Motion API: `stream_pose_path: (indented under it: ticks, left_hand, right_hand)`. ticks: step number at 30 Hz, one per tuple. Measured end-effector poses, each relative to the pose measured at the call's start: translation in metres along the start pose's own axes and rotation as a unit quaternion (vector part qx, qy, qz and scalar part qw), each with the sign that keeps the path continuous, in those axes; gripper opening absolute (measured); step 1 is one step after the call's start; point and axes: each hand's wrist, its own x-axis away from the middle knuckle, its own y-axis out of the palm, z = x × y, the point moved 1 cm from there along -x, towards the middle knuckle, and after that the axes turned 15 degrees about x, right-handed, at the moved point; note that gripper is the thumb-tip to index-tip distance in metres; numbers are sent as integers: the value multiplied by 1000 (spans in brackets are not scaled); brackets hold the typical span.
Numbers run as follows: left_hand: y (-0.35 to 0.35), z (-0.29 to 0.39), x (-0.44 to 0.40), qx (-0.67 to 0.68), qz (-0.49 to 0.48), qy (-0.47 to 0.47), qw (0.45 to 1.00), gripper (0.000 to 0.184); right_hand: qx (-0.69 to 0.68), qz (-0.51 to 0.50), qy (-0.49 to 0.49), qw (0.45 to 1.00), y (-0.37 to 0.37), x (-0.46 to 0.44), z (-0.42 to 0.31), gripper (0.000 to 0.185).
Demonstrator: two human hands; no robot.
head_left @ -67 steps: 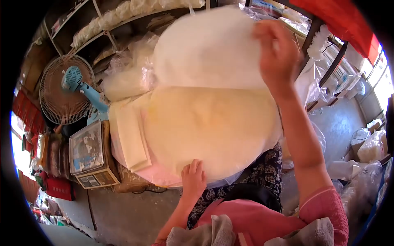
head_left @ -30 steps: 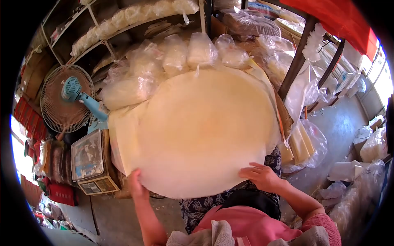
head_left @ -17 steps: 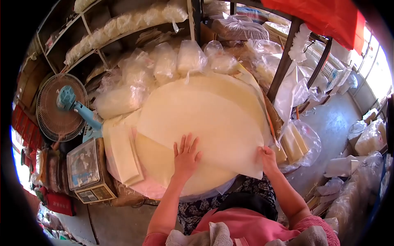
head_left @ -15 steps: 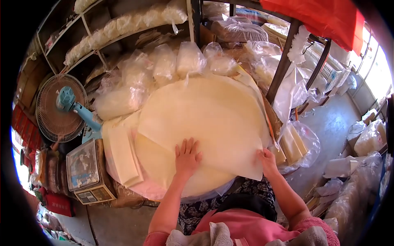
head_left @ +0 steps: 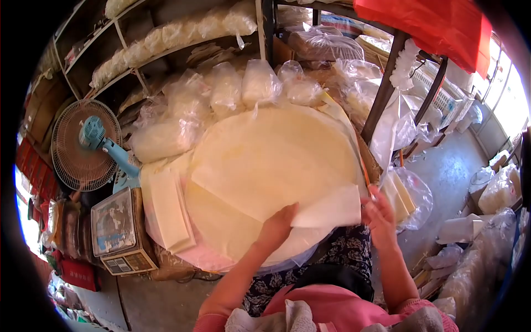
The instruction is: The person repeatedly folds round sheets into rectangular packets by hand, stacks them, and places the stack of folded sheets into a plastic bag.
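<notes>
A large stack of thin, round, pale-yellow sheets (head_left: 265,149) lies in front of me. On the near right of the stack, the top sheet has a folded-over flap (head_left: 332,208), whiter than the rest. My left hand (head_left: 279,226) is closed at the left end of this flap, its fingertips on the sheet at the fold. Just beyond the flap's right edge is my right hand (head_left: 379,217), fingers apart and slightly blurred, apparently off the sheet. Folded pale sheets (head_left: 172,213) lie left of the stack.
Plastic bags of pale goods (head_left: 260,83) line the far side. A blue fan (head_left: 94,133) and a scale-like box (head_left: 119,227) stand left. Dark posts (head_left: 381,91), a hanging red sheet (head_left: 426,30) and folded pale packs (head_left: 401,193) are right.
My left hand has gone from lying flat on the sheet to closed near the fold, further right. The near edge is folded over. My right hand has moved right, off the sheet's edge.
</notes>
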Motion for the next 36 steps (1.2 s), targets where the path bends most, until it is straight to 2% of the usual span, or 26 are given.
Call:
stream_pose_path:
  ticks: [2,3,4,5,6,7,9,10,13,14,16,17,18,20,21,22,23,24,25,28,31,34,35,36]
  left_hand:
    - [-47,46,-27,67,-44,-179,981,47]
    - [-66,61,-35,98,-64,-266,957,48]
    - [-76,66,-36,178,74,-234,953,37]
    - [-89,62,-37,207,170,-169,948,41]
    - [-117,84,-43,286,232,-227,902,45]
    - [-134,93,-47,398,323,-267,816,42]
    - [-166,104,-57,495,444,-181,725,37]
    - [-178,112,-61,520,494,-132,685,39]
    - [-193,68,-44,553,484,-83,672,44]
    - [-189,42,-34,558,494,-112,657,47]
    - [-164,-24,-7,460,489,-168,722,52]
    - [-153,-40,6,410,484,-195,748,55]
    - [-136,-35,15,206,484,-234,817,71]
    - [-93,-29,34,-109,448,-201,864,78]
    - [-74,-18,39,-5,309,-205,929,81]
    - [-54,-6,45,101,162,-204,960,84]
    - [-30,-8,51,65,41,-155,985,86]
    - [-15,-6,49,26,-81,-102,991,88]
    - [-9,-4,49,-5,-81,-97,992,86]
    - [-4,4,48,-69,-78,-92,990,78]
    - [-1,-3,45,-69,27,-118,990,71]
    - [-3,-7,45,20,100,-180,978,59]
    - [-4,-9,48,164,117,-306,930,52]
    - [-6,-10,52,302,131,-421,845,46]
  right_hand:
    - [25,81,-60,995,9,-7,-24,45]
    - [28,71,-32,997,10,-8,-21,45]
    - [31,61,-5,998,11,-10,-16,46]
    - [33,51,23,998,11,-13,-9,46]
    - [53,2,46,998,12,-14,6,52]
    - [69,-20,57,996,15,-13,19,56]
    - [102,-67,76,990,26,-12,43,63]
    - [122,-91,69,986,29,-12,51,70]
    - [85,-99,82,988,38,-11,51,67]
    - [54,-98,87,990,37,-11,55,66]
    - [-6,-94,97,991,32,-13,65,65]
    - [9,-94,115,989,28,-13,65,65]
    - [26,-94,134,986,24,-11,65,65]
    - [46,-86,162,982,18,-10,68,63]
    - [50,-79,175,980,15,-9,74,61]
    - [55,-74,189,978,13,-7,78,59]
    - [72,-75,194,976,13,-5,79,59]
    - [87,-76,197,974,15,-4,79,58]
    - [102,-77,198,972,16,-5,79,58]
    - [256,-171,145,940,23,-4,68,57]
    - [191,-220,138,947,40,-10,36,54]
    - [69,-217,23,973,80,-3,-34,53]
    - [100,-201,-61,973,87,-6,-37,51]
    - [130,-184,-144,964,93,-9,-40,50]
